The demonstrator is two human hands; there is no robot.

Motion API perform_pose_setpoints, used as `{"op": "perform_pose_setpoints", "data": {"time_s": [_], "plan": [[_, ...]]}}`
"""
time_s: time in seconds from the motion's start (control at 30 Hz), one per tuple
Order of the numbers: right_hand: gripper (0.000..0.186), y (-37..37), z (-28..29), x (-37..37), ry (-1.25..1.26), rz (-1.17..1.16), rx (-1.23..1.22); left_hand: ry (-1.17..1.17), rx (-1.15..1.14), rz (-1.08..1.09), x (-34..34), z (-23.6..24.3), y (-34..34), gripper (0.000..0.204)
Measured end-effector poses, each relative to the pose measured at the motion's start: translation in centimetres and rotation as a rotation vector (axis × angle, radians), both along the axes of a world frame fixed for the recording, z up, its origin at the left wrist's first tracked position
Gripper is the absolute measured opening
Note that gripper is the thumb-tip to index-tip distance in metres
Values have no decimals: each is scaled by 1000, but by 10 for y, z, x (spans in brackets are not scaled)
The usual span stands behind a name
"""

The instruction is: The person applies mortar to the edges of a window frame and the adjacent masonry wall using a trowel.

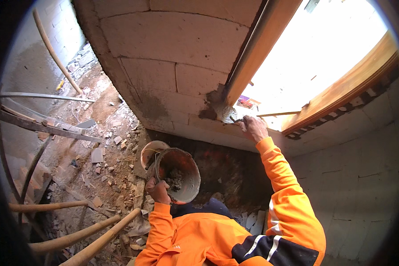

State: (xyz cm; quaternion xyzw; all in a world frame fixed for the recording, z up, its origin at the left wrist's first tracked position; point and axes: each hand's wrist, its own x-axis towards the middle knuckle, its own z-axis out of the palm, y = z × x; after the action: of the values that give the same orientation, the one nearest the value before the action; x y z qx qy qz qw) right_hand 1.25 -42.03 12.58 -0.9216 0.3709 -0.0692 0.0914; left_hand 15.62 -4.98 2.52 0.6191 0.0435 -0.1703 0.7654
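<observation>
My left hand (158,190) is closed on the near left side of a mortar-smeared bucket (191,170), which tilts so that its mouth shows. A lump of grey mortar (176,179) lies inside it. Out to the right, my right hand (255,128) is closed round the handle of a trowel (237,120), only partly visible. The trowel's tip meets wet mortar (215,106) at the lower end of the wooden frame post (257,51), where post and block wall (177,40) join.
A second bucket (150,152) stands behind the held one. Broken blocks and rubble (97,155) litter the ground at left. Round wooden poles (75,232) and metal bars (44,126) jut in from the left. A wooden frame rail (341,93) borders the bright opening; another block wall (350,195) rises at right.
</observation>
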Motion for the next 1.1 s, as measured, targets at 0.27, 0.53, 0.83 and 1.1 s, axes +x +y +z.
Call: {"op": "perform_pose_setpoints", "data": {"time_s": [0.27, 0.53, 0.83, 1.1], "plan": [[28, 25, 51, -21, -58, -150, -122, -2, -35, -61, 8, 4, -21, 14], [28, 66, 111, -56, -243, 174, 22, 8, -109, -102, 10, 8, -37, 25], [29, 34, 28, -65, -641, 156, 1431, 109, -79, -69, -12, 29, -34, 57], [22, 69, 32, -74, -741, 40, 1247, 81, -51, -103, -17, 18, -17, 58]]}}
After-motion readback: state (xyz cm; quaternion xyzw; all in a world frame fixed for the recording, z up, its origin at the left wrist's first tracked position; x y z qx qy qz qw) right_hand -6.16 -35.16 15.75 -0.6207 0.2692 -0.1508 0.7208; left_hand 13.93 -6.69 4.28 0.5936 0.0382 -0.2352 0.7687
